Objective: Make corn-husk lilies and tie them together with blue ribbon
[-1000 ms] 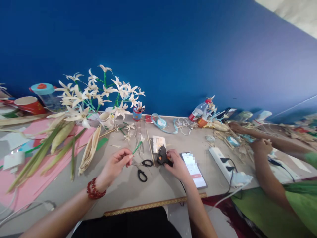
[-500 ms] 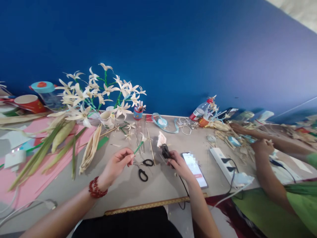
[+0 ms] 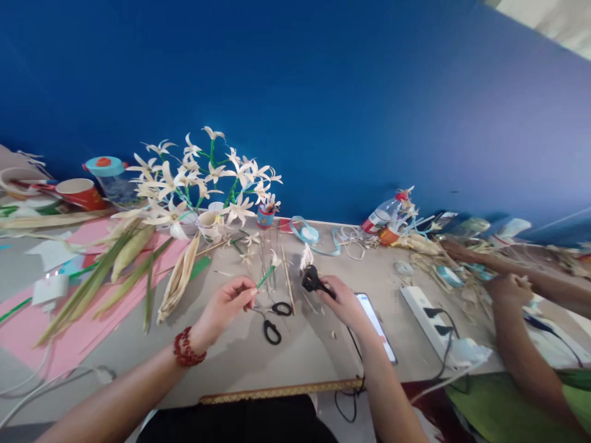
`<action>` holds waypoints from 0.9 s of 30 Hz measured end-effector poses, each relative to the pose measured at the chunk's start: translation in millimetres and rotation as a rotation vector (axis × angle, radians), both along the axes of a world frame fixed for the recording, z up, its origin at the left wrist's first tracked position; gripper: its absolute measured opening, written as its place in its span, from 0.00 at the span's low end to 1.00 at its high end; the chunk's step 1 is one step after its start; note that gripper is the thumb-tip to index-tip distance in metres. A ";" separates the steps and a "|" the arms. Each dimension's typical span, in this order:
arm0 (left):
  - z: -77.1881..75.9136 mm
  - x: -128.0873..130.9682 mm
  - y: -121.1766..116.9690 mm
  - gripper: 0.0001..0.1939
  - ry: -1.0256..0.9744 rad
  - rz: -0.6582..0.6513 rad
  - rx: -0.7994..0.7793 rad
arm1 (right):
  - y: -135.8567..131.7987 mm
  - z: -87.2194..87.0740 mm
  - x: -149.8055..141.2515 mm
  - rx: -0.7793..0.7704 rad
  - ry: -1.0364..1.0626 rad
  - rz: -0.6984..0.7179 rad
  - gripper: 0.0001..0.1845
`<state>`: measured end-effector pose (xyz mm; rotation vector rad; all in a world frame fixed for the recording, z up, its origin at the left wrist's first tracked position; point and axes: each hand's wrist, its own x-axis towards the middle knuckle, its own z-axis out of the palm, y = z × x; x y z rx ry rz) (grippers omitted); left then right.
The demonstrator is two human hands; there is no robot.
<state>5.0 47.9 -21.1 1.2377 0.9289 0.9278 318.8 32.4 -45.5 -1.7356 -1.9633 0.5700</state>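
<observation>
Between its thumb and fingers, my left hand (image 3: 231, 300) pinches a thin green-wrapped flower stem (image 3: 265, 278). A small whitish bud tops the stem. My right hand (image 3: 342, 300) is closed around what looks like a black glue gun (image 3: 314, 280), from which a cord runs down to the table edge. A pale piece (image 3: 306, 256) shows just beyond the tool; whether they touch I cannot tell. Black-handled scissors (image 3: 273, 331) lie between my hands, their blades partly hidden. Thin wires (image 3: 272, 246) and a slim stick (image 3: 287, 271) lie behind them.
White husk flowers (image 3: 203, 175) stand at the back left. Corn husks (image 3: 132, 252) lie on pink paper (image 3: 95, 329). To the right are a phone (image 3: 379, 329), a power strip (image 3: 422, 320), blue ribbon (image 3: 305, 231) and a bottle (image 3: 381, 212). A co-worker's hands (image 3: 508, 289) are at far right.
The view has shifted, so most things sit farther right. The tool in my right hand has turned, its handle now pointing more sideways. My left hand still pinches the stem.
</observation>
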 end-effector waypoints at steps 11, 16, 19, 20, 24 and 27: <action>-6.2 -3.6 -2.0 0.08 -0.023 0.030 0.005 | 24.1 5.2 -17.8 -0.067 -0.308 0.004 0.13; -9.3 -2.7 0.4 0.07 -0.034 0.029 0.003 | 9.8 25.3 -13.7 -0.033 -0.394 -0.043 0.13; -10.2 -0.1 0.9 0.07 -0.034 0.025 -0.008 | 9.6 32.3 -1.5 0.002 -0.203 -0.018 0.15; -10.3 0.3 0.8 0.07 -0.035 0.026 -0.010 | 11.1 33.0 3.0 -0.009 -0.129 -0.029 0.16; -10.0 -2.4 -0.6 0.07 -0.059 0.036 -0.013 | 18.6 30.3 17.0 -0.030 -0.056 -0.054 0.17; -7.6 -6.2 -0.9 0.07 -0.092 0.038 -0.024 | 21.1 28.0 20.3 0.067 -0.154 -0.028 0.17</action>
